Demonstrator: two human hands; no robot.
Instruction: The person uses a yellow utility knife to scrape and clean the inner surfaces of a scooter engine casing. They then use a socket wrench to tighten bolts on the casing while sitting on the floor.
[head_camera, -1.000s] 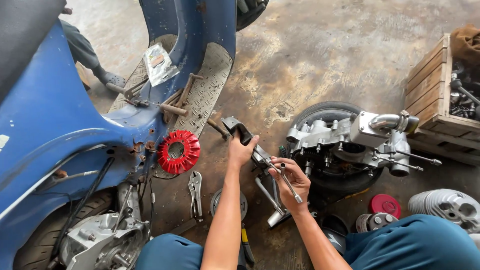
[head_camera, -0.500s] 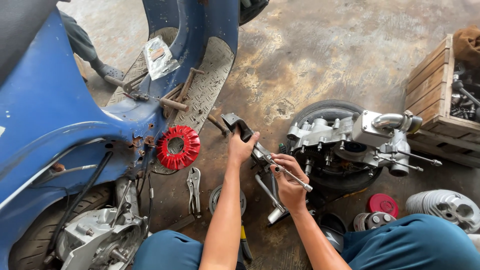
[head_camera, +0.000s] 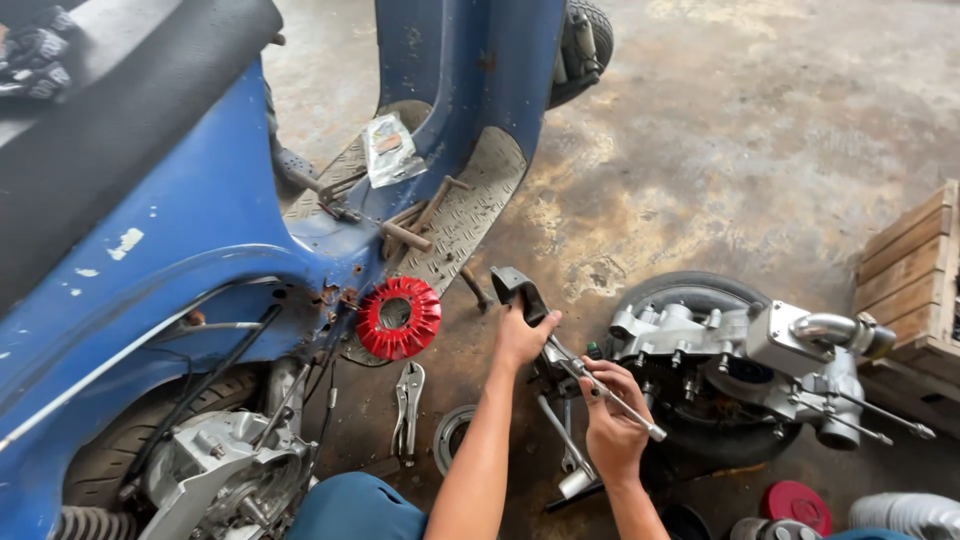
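Hands regripped on the tool.
Left hand (head_camera: 522, 338) now clasps the black-handled metal tool (head_camera: 520, 290); right hand (head_camera: 612, 432) has closed around its slim steel rod (head_camera: 622, 405), steadying both.

Blue scooter body (head_camera: 200, 240), black seat (head_camera: 110, 110), red finned fan cover (head_camera: 399, 318), diamond-patterned grey footboard (head_camera: 470, 205).

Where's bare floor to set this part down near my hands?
The widest bare floor lies ahead, between the blue scooter and the wooden crate. It is crowded near the left hand and right hand: red fan, pliers, engine on its tyre.
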